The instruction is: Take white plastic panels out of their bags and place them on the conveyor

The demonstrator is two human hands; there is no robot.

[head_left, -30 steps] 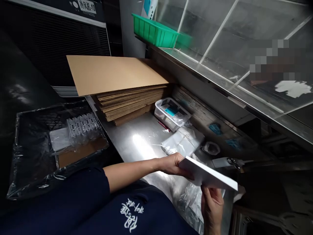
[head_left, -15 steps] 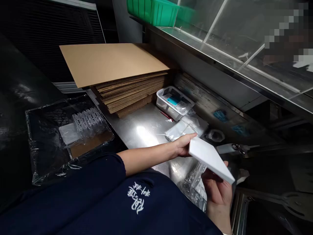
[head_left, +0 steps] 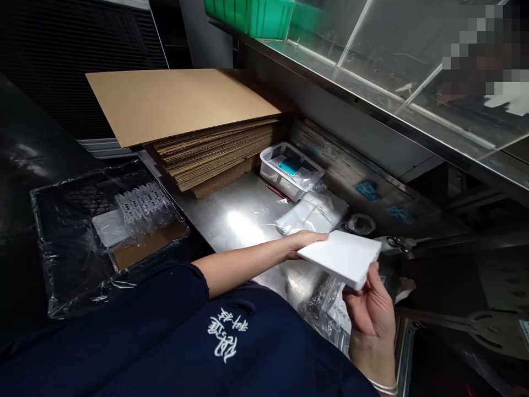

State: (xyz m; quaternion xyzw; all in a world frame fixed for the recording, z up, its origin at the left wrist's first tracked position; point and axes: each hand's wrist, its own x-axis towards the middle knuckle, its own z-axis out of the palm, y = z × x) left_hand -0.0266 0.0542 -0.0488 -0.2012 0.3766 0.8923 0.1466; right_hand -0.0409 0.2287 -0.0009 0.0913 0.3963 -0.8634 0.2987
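Note:
A flat white box (head_left: 341,258) is held over the steel worktop (head_left: 235,226) by both hands. My left hand (head_left: 301,244) grips its left end, fingers laid along the top edge. From below, my right hand (head_left: 370,309) pinches the near right corner, thumb on the box's side. The box lies almost level, its top face up. Under it are crumpled clear plastic bags (head_left: 326,314).
A stack of brown cardboard sheets (head_left: 194,127) fills the back of the worktop. Beside it stand a clear plastic tub (head_left: 289,171) and a pile of clear bags (head_left: 314,212). Left, a plastic-lined black crate (head_left: 103,231) holds white parts. Scissors (head_left: 403,242) lie at right. A green bin (head_left: 252,16) sits on the shelf.
The white box has turned from steeply tilted to nearly level between both hands. My right hand shifted its hold to the near corner. The view dropped slightly.

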